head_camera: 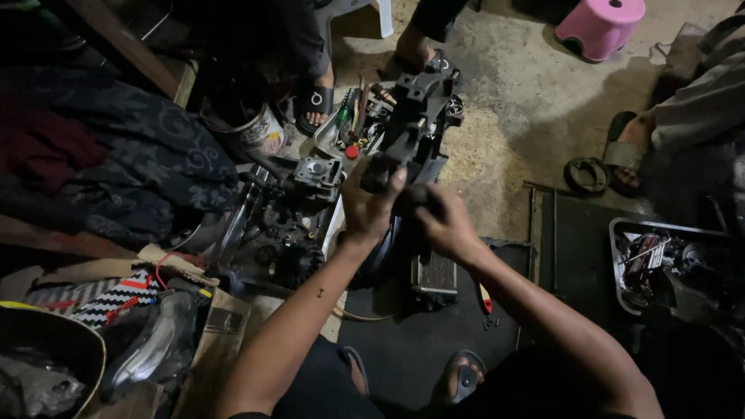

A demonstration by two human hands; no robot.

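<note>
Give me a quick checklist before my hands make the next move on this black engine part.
1. Left hand gripping the black engine part: ok.
2. Right hand on it too: ok, though its grip is hidden.
3. Part steady: cannot tell.
4. Tool tray within reach beside the part: ok.
5. Small radiator lying right below the hands: not ok.
6. Lighting: dim, not ok.

Dim, light seemingly from above, deep shadows at the edges
</note>
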